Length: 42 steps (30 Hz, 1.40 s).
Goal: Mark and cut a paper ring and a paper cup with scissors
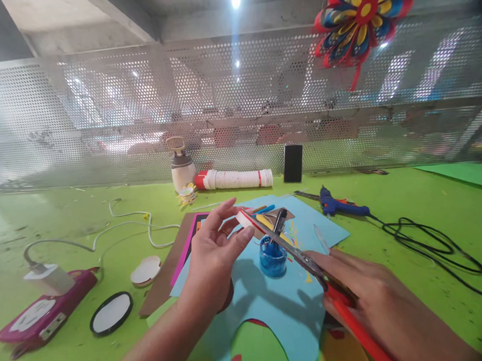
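Observation:
My left hand (213,249) pinches a small white and red paper piece (246,219) between thumb and fingers, above the blue paper sheet (276,305). My right hand (371,298) grips red-handled scissors (297,254). Their blades point up and left, and the tips reach the paper piece. A small blue cup (272,258) with a dark tool standing in it sits on the blue sheet, just below the blades.
A blue glue gun (338,203) with a black cord (433,246) lies at right. A white roll (235,179), a bottle (181,165) and a black phone (293,163) stand by the perforated wall. Round lids (110,313), a charger (48,278) and a pink case (43,313) lie at left.

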Motion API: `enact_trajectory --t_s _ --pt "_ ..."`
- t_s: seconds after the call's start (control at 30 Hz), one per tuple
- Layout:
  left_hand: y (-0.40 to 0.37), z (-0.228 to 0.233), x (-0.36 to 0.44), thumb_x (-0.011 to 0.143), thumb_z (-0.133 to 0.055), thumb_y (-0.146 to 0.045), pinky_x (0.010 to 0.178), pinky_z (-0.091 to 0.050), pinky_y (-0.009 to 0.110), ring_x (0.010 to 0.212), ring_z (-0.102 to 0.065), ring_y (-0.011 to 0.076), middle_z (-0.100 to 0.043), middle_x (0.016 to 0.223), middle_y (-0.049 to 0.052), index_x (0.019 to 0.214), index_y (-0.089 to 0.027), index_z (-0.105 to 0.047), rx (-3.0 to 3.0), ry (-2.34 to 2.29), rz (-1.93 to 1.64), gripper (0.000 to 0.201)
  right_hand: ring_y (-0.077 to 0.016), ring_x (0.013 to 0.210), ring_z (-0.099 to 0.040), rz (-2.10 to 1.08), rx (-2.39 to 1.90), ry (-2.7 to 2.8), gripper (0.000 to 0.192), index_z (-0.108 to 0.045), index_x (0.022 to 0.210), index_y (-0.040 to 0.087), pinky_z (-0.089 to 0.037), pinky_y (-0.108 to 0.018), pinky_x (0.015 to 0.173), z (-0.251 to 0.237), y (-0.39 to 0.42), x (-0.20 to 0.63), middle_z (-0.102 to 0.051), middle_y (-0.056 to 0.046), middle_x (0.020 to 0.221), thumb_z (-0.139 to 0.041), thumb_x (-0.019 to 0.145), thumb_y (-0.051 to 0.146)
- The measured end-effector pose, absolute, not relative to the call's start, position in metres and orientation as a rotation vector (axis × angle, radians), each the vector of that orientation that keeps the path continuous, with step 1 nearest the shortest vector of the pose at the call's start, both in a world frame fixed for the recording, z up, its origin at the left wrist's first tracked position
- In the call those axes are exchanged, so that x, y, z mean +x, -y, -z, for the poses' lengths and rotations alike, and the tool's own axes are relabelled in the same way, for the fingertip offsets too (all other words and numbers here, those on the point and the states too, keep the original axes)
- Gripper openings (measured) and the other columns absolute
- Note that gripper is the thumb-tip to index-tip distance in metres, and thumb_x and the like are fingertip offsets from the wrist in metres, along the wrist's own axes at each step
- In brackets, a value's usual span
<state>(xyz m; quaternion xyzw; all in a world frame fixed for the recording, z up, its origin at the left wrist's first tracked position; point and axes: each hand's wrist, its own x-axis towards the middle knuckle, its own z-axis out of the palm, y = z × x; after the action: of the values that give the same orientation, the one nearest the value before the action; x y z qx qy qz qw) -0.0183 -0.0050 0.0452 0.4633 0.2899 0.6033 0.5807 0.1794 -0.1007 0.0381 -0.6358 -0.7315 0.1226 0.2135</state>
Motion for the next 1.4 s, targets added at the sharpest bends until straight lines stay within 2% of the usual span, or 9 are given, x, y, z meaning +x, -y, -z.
enact_trajectory --t_s 0.13,0.3,0.43,0.6,0.8,1.03,1.23,1.3,1.4 --pt "0.004 -0.044 -0.018 0.068 -0.086 -0.021 0.090 -0.055 0.034 0.106 -0.067 0.0237 -0.071 0.112 0.008 0.117 -0.021 -0.067 1.102 -0.665 -1.410 0.052 -0.0265 0.082 -0.069 -0.246 -1.728 2.047 0.043 -0.069 0.121 0.023 -0.061 -0.036 0.071 -0.036 0.101 0.180 -0.071 -0.010 0.094 -0.049 0.085 0.011" --pt "0.002 -0.041 -0.019 0.070 -0.085 -0.019 0.086 -0.056 0.032 0.103 -0.068 0.0212 -0.070 0.112 0.006 0.116 -0.022 -0.066 1.135 -0.607 -1.450 0.050 -0.0298 0.087 -0.070 -0.215 -1.755 2.077 0.048 -0.066 0.130 0.018 -0.060 -0.043 0.075 -0.037 0.102 0.181 -0.071 -0.014 0.098 -0.047 0.087 0.012" --pt "0.003 -0.043 -0.018 0.069 -0.085 -0.018 0.082 -0.057 0.029 0.102 -0.068 0.0203 -0.068 0.112 0.005 0.115 -0.023 -0.066 1.129 -0.605 -1.463 0.050 -0.0308 0.090 -0.070 -0.232 -1.785 2.087 0.044 -0.066 0.127 0.019 -0.060 -0.045 0.078 -0.038 0.102 0.181 -0.071 -0.014 0.102 -0.046 0.088 0.013" --pt "0.005 -0.043 -0.018 0.070 -0.085 -0.018 0.076 -0.058 0.026 0.102 -0.067 0.0204 -0.066 0.111 0.004 0.116 -0.023 -0.066 1.131 -0.602 -1.447 0.050 -0.0288 0.086 -0.070 -0.290 -1.754 2.041 0.040 -0.067 0.122 0.020 -0.060 -0.041 0.075 -0.038 0.103 0.180 -0.072 -0.012 0.100 -0.046 0.088 0.013" --pt "0.003 -0.041 -0.019 0.069 -0.085 -0.019 0.082 -0.057 0.029 0.104 -0.067 0.0214 -0.067 0.112 0.006 0.119 -0.022 -0.065 1.124 -0.597 -1.431 0.053 -0.0274 0.087 -0.072 -0.360 -1.648 1.980 0.036 -0.069 0.115 0.023 -0.061 -0.036 0.072 -0.037 0.104 0.180 -0.073 -0.009 0.098 -0.046 0.088 0.015" --pt "-0.001 -0.045 -0.023 0.069 -0.083 -0.017 0.087 -0.055 0.033 0.097 -0.069 0.0214 -0.070 0.109 0.008 0.124 -0.018 -0.064 0.947 -0.588 -1.366 0.058 -0.0225 0.078 -0.074 -0.086 -1.490 1.923 0.036 -0.073 0.107 0.023 -0.057 -0.027 0.063 -0.026 0.091 0.193 -0.077 -0.005 0.093 -0.050 0.080 0.014" --pt "-0.004 -0.050 -0.027 0.081 -0.068 -0.015 0.081 -0.058 0.041 0.080 -0.072 0.0221 -0.075 0.097 0.012 0.114 -0.011 -0.069 0.734 -0.478 -1.225 0.033 -0.0184 0.050 -0.064 0.108 -1.743 1.575 0.040 -0.071 0.119 0.017 -0.053 -0.029 0.049 -0.019 0.071 0.221 -0.075 -0.003 0.070 -0.054 0.088 0.037" --pt "-0.006 -0.050 -0.028 0.084 -0.065 -0.014 0.081 -0.059 0.041 0.081 -0.072 0.0226 -0.076 0.093 0.013 0.108 -0.009 -0.071 0.705 -0.447 -1.222 0.026 -0.0188 0.052 -0.064 0.126 -1.806 1.560 0.040 -0.071 0.119 0.017 -0.054 -0.029 0.053 -0.022 0.061 0.234 -0.071 -0.001 0.063 -0.057 0.090 0.040" --pt "-0.009 -0.051 -0.029 0.085 -0.063 -0.016 0.082 -0.060 0.041 0.082 -0.073 0.0236 -0.076 0.085 0.014 0.101 -0.007 -0.072 0.676 -0.403 -1.210 0.020 -0.0179 0.066 -0.069 0.131 -1.942 1.575 0.032 -0.069 0.117 0.018 -0.058 -0.032 0.067 -0.025 0.046 0.250 -0.072 0.000 0.075 -0.061 0.095 0.040"
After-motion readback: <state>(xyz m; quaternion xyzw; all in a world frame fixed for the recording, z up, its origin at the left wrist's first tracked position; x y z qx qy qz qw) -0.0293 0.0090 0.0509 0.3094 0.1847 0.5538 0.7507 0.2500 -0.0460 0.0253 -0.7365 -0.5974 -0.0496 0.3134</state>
